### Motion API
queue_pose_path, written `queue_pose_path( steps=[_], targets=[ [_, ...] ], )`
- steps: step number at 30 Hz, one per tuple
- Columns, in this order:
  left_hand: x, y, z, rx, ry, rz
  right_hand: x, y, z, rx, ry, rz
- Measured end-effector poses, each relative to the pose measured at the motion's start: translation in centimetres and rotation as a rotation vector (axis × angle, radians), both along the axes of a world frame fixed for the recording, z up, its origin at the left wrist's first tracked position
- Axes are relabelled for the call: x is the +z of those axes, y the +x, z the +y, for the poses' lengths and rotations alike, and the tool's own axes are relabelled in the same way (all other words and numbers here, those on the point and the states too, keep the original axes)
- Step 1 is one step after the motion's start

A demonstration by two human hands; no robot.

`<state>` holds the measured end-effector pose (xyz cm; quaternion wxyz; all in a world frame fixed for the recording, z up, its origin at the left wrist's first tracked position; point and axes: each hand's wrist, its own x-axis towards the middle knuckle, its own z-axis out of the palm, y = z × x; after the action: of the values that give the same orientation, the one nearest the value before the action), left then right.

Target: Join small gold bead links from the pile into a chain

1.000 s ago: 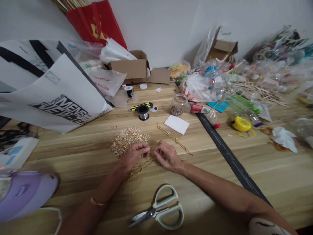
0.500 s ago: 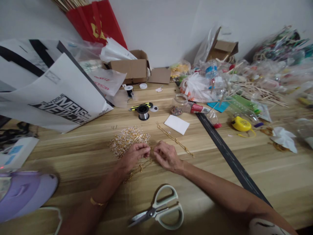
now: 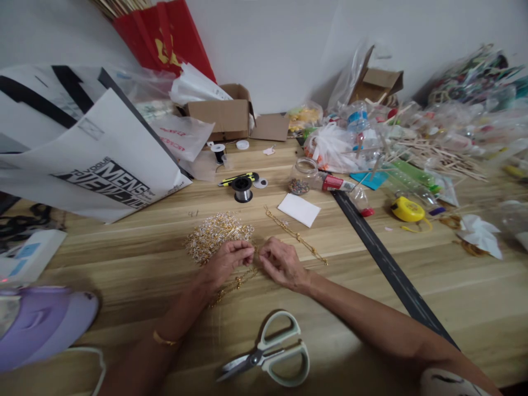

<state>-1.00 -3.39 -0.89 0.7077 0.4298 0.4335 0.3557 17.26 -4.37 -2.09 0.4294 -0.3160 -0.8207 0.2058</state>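
Over the middle of the wooden table, my left hand (image 3: 232, 259) and my right hand (image 3: 282, 263) face each other, fingertips pinched and a small gap apart. A thin gold chain (image 3: 238, 282) with small beads runs from between the fingertips down to the table below my left wrist; its held part is mostly hidden. Touching my left hand's far side is a heap of gold and clear beaded pieces (image 3: 214, 234). A second gold chain (image 3: 297, 237) lies stretched out beyond my right hand. Nearer to me rest open scissors (image 3: 264, 352) with pale handles.
Behind the heap stand a wire spool (image 3: 242, 190) and a yellow utility knife (image 3: 231, 180). A jar of beads (image 3: 300, 179) and a white card (image 3: 299, 210) are farther back. A yellow tape measure (image 3: 407, 210) lies right, a purple iron (image 3: 49, 324) left.
Both hands keep almost the same pinched pose at the same spot. The whole view has shifted very slightly; the chains, heap and scissors stay in place.
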Motion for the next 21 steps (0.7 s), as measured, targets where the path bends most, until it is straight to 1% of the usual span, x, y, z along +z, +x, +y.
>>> queue_pose_path(
  steps=[4, 21],
  targets=[
    [-0.16, -0.05, 0.03, -0.003, -0.011, -0.03, -0.11, 0.04, -0.02, 0.0, -0.008, -0.004],
    [0.0, 0.09, -0.05, 0.002, -0.009, -0.014, 0.1, -0.03, -0.02, 0.003, 0.007, -0.007]
  ],
)
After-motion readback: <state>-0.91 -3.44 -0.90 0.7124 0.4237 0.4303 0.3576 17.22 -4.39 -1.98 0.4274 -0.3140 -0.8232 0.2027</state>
